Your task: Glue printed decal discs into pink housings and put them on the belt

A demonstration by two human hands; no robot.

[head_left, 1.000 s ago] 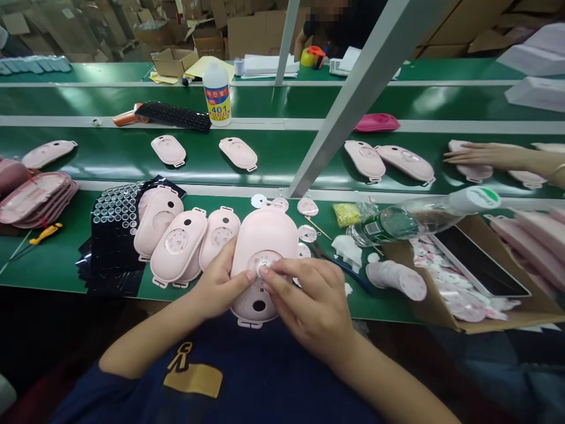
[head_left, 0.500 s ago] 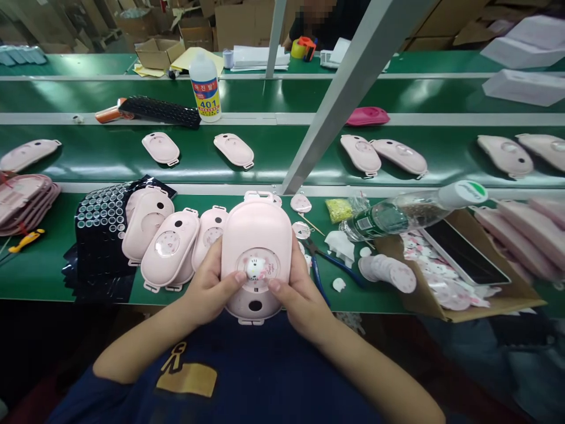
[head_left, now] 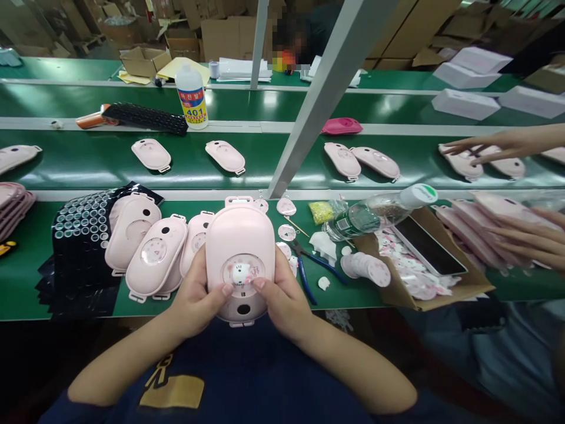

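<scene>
Between my two hands I hold a pink plastic case, rounded, with a loop at each end and a dark round hole low on its face. A white cat-face piece sits in the round recess at its middle. My left hand grips the left side, thumb by the recess. Gripping the right side is my right hand, its thumb at the cat piece's lower right edge. Several similar pink cases lie to the left, partly on black sheeting. Right of my hands are blue-handled pliers and white cut pieces.
A clear bottle leans by a cardboard box holding cat pieces and a phone-like slab. A glue bottle stands behind the green belt. A slanted metal post crosses the view. Another person's hands reach in at right.
My right hand has gone from pressing the cat piece to holding the case's right side. The cat face now shows. Another person's hands have come back in at the right.
</scene>
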